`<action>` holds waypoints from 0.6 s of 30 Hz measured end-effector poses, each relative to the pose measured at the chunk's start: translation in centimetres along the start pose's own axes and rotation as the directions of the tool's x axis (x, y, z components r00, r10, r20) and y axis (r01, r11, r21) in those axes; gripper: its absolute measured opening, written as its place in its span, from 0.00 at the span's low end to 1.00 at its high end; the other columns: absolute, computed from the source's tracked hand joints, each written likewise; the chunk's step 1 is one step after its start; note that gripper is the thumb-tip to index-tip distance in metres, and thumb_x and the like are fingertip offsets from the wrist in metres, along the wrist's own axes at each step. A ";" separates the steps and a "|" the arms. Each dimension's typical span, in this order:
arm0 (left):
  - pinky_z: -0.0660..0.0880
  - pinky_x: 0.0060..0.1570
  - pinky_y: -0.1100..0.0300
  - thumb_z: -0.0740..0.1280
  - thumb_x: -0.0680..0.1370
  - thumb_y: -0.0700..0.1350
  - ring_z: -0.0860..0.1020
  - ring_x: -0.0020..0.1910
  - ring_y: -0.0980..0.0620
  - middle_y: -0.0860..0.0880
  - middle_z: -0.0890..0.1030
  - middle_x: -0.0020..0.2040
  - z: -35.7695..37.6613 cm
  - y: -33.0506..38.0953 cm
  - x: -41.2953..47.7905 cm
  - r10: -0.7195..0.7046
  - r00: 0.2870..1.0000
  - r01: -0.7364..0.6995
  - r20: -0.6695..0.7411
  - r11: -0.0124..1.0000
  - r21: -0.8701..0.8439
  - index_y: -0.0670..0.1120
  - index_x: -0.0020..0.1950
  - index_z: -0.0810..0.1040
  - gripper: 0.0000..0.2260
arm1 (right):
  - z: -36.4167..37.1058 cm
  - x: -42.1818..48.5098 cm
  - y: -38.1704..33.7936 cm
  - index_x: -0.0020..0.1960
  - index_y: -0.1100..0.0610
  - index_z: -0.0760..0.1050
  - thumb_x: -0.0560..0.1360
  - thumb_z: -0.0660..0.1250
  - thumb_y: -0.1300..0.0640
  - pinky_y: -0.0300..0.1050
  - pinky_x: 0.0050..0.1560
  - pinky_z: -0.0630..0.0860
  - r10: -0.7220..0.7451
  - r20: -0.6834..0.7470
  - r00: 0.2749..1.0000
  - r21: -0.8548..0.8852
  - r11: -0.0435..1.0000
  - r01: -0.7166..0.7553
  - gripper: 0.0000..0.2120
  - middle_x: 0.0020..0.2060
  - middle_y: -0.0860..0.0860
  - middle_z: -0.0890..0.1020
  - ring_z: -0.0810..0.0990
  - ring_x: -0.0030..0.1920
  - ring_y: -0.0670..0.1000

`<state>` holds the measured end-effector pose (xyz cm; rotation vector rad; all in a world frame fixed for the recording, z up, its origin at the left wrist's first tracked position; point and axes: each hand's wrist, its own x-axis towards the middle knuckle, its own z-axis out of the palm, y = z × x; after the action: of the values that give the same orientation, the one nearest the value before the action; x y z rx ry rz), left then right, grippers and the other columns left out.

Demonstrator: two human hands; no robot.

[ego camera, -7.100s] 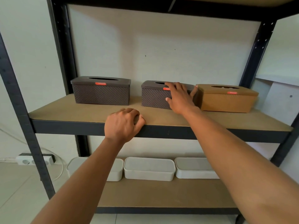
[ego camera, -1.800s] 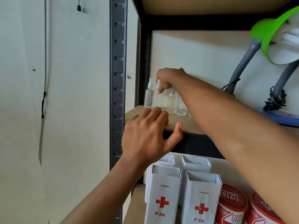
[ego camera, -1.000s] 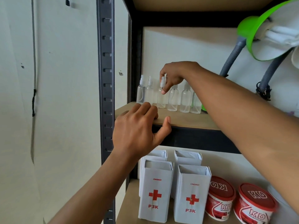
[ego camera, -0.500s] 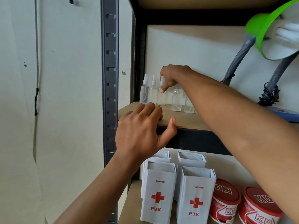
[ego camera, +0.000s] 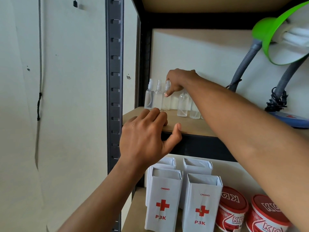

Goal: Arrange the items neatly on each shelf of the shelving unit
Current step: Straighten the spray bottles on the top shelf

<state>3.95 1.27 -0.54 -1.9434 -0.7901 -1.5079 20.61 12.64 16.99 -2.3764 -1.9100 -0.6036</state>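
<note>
Pinching the spray head of the third clear spray bottle [ego camera: 166, 102] in the row, the right hand [ego camera: 181, 80] curls over its top at mid-frame. That bottle stands upright, long axis vertical, nozzle end up, close beside two bottles [ego camera: 148, 99] on its left; two more [ego camera: 183, 104] stand apart on its right. All rest on the brown shelf board [ego camera: 190, 126], where the left hand [ego camera: 145, 138] lies relaxed, fingers flat at the front edge. Pale wall [ego camera: 66, 114] fills the left of the frame. A green lamp [ego camera: 277, 34] sits upper right. White P3K boxes [ego camera: 163, 201] and red-lidded tubs [ego camera: 234, 206] stand on the shelf below.
</note>
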 end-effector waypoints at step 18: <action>0.65 0.32 0.58 0.56 0.82 0.62 0.72 0.35 0.52 0.52 0.75 0.36 -0.4 0.2 0.1 -0.012 1.000 0.012 0.029 1.000 0.001 0.49 0.38 0.75 0.22 | -2.2 -4.3 4.7 0.50 0.44 0.78 0.59 0.83 0.35 0.45 0.44 0.72 -0.125 0.116 0.985 0.011 0.992 0.124 0.26 0.54 0.49 0.84 0.80 0.49 0.49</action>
<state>3.82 0.88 -0.32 -1.9670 -0.8157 -1.4889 23.67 6.89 18.68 -2.3527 -2.1182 -0.4768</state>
